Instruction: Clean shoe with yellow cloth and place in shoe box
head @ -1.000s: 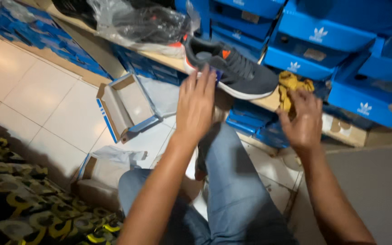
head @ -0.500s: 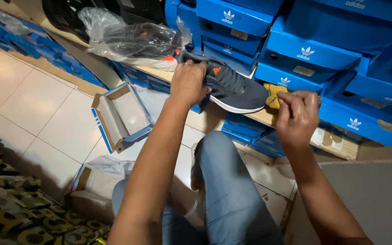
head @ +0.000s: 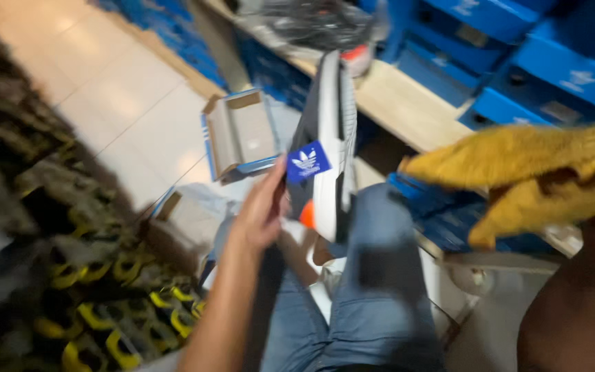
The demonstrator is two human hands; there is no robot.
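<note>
My left hand point(head: 259, 210) grips a dark grey sneaker point(head: 325, 148) with a white sole and an orange patch, held upright over my lap with the sole turned toward me. A small blue tag hangs from it. My right hand point(head: 573, 275) is close to the camera at the right edge, mostly covered by a yellow cloth point(head: 528, 172) that it holds. The picture is blurred by motion.
An open cardboard shoe box point(head: 239, 131) lies on the tiled floor beside my jeans-clad knee point(head: 373, 275). A wooden shelf point(head: 408, 110) carries stacked blue shoe boxes point(head: 559, 62) and a plastic-wrapped shoe point(head: 318, 24). A black-and-yellow patterned mat point(head: 56, 275) is on the left.
My left hand took the sneaker off the shelf and brought it down over my lap, turned sole-up. My right hand lifted the yellow cloth toward the camera.
</note>
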